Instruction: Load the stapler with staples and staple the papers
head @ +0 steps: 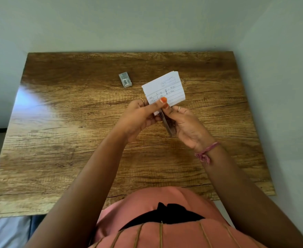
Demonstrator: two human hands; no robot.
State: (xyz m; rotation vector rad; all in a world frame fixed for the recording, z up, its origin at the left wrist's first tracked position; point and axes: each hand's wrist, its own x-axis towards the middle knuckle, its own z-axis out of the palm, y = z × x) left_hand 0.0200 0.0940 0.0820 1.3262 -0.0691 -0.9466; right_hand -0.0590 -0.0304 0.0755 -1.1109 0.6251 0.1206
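Note:
My left hand [141,115] pinches the near edge of a small stack of lined papers [166,86] with handwriting, thumb on top, held above the table. My right hand [186,126] grips a slim metal stapler [166,124], whose front end sits at the papers' near edge; most of the stapler is hidden by my fingers. A small grey staple box [125,79] lies on the table, up and to the left of the papers.
A wooden table [75,140] fills the view, with pale walls behind and to both sides. A light cloth [4,231] shows beyond its near left corner. My torso in a pink top is at the near edge.

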